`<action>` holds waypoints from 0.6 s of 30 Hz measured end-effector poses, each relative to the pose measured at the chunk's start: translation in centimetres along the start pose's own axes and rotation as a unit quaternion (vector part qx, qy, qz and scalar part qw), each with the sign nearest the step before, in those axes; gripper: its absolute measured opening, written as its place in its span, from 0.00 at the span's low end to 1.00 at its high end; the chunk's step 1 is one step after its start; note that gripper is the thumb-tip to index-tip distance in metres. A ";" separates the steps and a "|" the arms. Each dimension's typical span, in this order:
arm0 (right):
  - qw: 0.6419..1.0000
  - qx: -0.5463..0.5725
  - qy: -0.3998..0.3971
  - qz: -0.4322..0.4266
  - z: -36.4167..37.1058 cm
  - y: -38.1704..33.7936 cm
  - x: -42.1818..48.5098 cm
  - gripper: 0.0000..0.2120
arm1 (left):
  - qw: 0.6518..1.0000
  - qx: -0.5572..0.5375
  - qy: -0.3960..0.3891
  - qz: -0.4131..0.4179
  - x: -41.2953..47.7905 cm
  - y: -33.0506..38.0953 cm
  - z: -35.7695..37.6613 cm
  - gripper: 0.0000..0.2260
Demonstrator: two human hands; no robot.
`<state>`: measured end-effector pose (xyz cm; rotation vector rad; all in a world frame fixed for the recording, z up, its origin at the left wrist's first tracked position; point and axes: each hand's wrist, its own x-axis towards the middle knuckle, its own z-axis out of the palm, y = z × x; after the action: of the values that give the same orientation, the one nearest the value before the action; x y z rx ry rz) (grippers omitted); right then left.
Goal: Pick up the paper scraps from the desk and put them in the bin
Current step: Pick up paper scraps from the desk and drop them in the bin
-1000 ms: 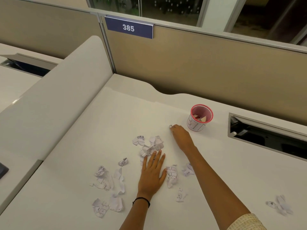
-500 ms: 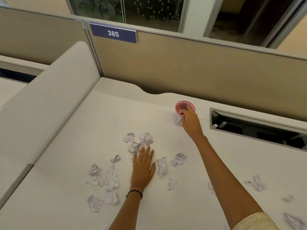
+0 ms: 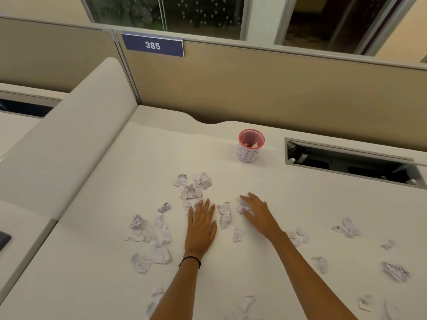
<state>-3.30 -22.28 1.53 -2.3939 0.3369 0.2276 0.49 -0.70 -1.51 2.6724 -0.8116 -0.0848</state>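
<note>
Right hand (image 3: 257, 214) partly covers a scrap (image 3: 242, 208), perhaps pinching it.

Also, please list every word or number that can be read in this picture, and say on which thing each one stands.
"385": white digits on the dark blue rectangular sign at the top of the beige partition.
"BIN": drawn letters on the side of the small round pink-rimmed bin on the white desk.
Crumpled white paper scraps: dark printed marks, too small and blurred to read.
</note>
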 end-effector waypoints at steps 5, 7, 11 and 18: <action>1.000 -0.025 0.011 0.007 0.9 0.0 -1.5 0.18 | 0.999 -0.033 0.013 -0.007 -1.4 0.0 0.6 0.23; 0.998 -0.035 0.045 0.005 0.9 0.2 -1.7 0.17 | 0.999 -0.033 0.013 -0.016 -2.0 0.1 0.7 0.23; 0.992 -0.059 0.107 -0.014 0.4 0.2 -1.0 0.12 | 0.999 -0.028 0.004 -0.031 -2.5 0.1 0.7 0.23; 0.950 0.189 0.241 0.063 -4.2 -1.6 3.4 0.07 | 0.999 -0.022 0.001 -0.044 -2.1 0.2 0.7 0.24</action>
<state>0.72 -24.56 4.75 -2.0209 0.6913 -0.3466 -1.47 0.09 -2.22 2.6655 -0.6834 -0.1207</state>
